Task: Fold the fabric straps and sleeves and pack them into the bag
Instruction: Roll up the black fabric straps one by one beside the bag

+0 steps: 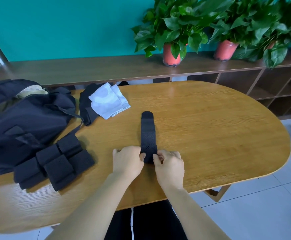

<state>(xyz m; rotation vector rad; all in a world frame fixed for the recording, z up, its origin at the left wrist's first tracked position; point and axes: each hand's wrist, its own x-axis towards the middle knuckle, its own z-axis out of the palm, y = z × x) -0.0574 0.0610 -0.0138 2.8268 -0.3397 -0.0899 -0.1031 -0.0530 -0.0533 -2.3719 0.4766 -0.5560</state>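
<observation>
A long black perforated strap point(148, 134) lies flat on the wooden table point(219, 135), running away from me. My left hand point(127, 161) pinches its near end from the left and my right hand point(169, 164) pinches it from the right. Several folded black straps point(54, 163) are stacked at the left. A white sleeve point(109, 101) lies on a black sleeve point(87, 108) farther back. The dark bag point(19, 125) sits open at the far left.
A low wooden shelf point(106, 68) with potted plants point(172, 28) runs behind the table. The table's rounded edge curves off at the right above a tiled floor point(262, 213).
</observation>
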